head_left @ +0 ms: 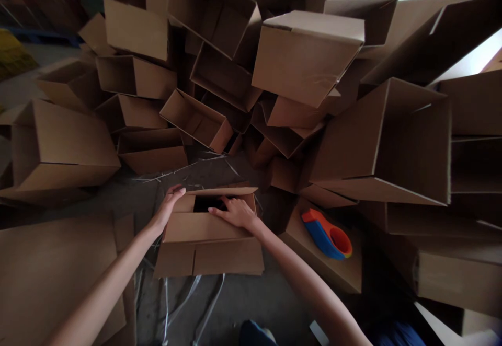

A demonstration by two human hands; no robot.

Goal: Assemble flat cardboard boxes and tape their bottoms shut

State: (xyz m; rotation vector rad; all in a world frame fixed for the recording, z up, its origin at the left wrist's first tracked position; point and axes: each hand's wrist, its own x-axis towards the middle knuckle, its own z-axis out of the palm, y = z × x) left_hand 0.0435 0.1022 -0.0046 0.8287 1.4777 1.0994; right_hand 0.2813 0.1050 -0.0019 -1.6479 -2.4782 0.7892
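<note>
A cardboard box (212, 228) sits on the floor in front of me, with a dark gap between its upper flaps. At its far left corner is my left hand (168, 209), fingers stretched out along the flap edge and holding nothing. My right hand (235, 212) lies over the gap, fingers spread and touching the flaps on the right part of the box. To the right, an orange and blue tape dispenser (327, 235) rests on another closed cardboard box (347, 270).
A large heap of open cardboard boxes (308, 56) rises ahead and to the right. Flat cardboard (58, 273) lies at the left. Loose pale straps (207, 307) trail over the floor near my shoe (254, 334). A big open box (349, 137) leans at the right.
</note>
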